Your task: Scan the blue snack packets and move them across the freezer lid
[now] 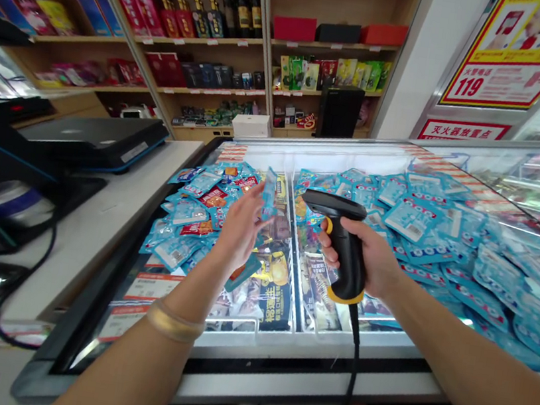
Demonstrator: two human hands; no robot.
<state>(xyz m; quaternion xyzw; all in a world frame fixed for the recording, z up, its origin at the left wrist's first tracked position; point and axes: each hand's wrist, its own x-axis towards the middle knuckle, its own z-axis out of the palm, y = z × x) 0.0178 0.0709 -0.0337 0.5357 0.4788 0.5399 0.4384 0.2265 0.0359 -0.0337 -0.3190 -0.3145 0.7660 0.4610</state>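
My right hand (pixel 368 250) is wrapped round the grip of a black and yellow barcode scanner (pixel 346 250), its head pointing left and its cable hanging down. My left hand (pixel 241 225), with a gold bangle on the wrist, pinches a small light-blue snack packet (pixel 269 192) held nearly edge-on in front of the scanner. Below that hand, a teal and orange packet (pixel 243 272) lies tilted, partly hidden by the wrist. Blue and red packets (pixel 193 208) are heaped to the left on the glass freezer top. A larger heap of blue packets (pixel 418 220) spreads to the right.
Under the glass of the chest freezer (pixel 240 342) lie frozen goods in white wire baskets. A counter (pixel 93 204) at left carries a flat scale (pixel 98 135) and dark equipment. Shelves (pixel 212 40) with bottles and boxes stand behind.
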